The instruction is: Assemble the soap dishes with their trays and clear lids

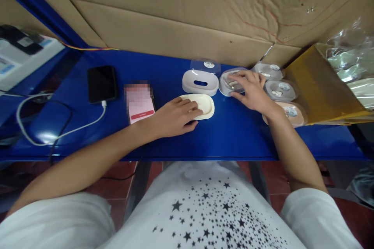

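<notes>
My left hand [179, 114] lies over the left part of a cream oval dish [207, 105], fingers curled over its rim and thumb at its near edge. My right hand [251, 88] spans a pale oval box [224, 85] with a clear top, thumb on the near side and fingertips on the far side. Between them, farther back, is a white oval box [189, 81] with a dark slot showing through its middle. Behind that box lies a clear oval lid [198, 64] with a round sticker.
Several lidded oval boxes, including a grey one [280, 90] and a peach one [295, 114], stand right of my right hand, against a cardboard carton [309, 89]. Left are a pink-screened phone [140, 101] and a black device [101, 83] with a white cable [82, 124].
</notes>
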The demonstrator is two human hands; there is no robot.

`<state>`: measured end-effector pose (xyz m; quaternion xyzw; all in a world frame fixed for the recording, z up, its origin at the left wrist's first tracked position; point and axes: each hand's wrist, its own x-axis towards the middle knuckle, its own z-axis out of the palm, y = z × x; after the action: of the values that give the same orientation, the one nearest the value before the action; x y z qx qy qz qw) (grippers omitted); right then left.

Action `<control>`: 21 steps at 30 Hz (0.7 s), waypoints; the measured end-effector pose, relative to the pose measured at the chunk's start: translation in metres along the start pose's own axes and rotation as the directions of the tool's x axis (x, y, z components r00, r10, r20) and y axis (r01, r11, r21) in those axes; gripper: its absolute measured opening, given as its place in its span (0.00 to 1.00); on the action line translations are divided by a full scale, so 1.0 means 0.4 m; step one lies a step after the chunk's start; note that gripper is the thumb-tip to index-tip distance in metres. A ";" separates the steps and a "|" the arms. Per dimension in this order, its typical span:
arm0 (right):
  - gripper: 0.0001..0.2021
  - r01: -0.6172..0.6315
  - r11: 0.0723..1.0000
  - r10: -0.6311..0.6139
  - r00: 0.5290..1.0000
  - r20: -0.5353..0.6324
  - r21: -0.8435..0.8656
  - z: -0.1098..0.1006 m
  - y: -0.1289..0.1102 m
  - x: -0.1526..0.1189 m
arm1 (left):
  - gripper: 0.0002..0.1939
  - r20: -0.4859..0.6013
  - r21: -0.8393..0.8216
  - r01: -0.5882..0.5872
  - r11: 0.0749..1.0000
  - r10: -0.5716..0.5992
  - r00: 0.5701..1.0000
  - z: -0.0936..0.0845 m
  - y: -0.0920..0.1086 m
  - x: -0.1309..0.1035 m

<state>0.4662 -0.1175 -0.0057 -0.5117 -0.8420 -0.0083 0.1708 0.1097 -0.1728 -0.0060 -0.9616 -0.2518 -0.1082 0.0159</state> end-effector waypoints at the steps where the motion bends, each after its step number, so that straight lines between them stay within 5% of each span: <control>1: 0.34 0.012 1.000 -0.012 0.999 0.040 0.010 -0.013 0.009 -0.005 | 0.15 -0.018 0.002 -0.006 1.000 0.006 1.000 0.000 0.002 0.000; 4: 0.40 -0.021 1.000 0.019 0.988 0.156 0.010 -0.052 0.038 -0.002 | 0.20 -0.083 0.026 -0.001 1.000 0.003 0.997 0.003 0.004 0.001; 7: 0.34 0.005 1.000 -0.008 0.975 0.221 0.014 -0.086 0.060 0.031 | 0.23 -0.113 0.030 0.019 0.999 -0.016 0.994 0.008 0.001 0.000; 15: 0.27 -0.032 0.999 0.037 0.981 0.191 -0.033 -0.099 0.067 0.147 | 0.23 -0.016 -0.038 0.034 0.999 -0.034 0.999 0.033 -0.002 -0.007; 19: 0.23 0.020 1.000 -0.021 0.996 0.090 0.008 -0.093 0.001 0.085 | 0.23 -0.021 -0.027 0.024 0.999 -0.024 0.999 0.031 0.002 -0.009; 21: 0.23 0.071 0.994 -0.081 0.986 0.142 0.079 -0.089 -0.036 0.029 | 0.23 -0.023 -0.020 0.025 0.999 -0.026 0.999 0.029 0.004 -0.009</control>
<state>0.4586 -0.1211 0.0336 -0.4719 -0.8708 0.0534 0.1272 0.1097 -0.1749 -0.0182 -0.9571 -0.2627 -0.1219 0.0078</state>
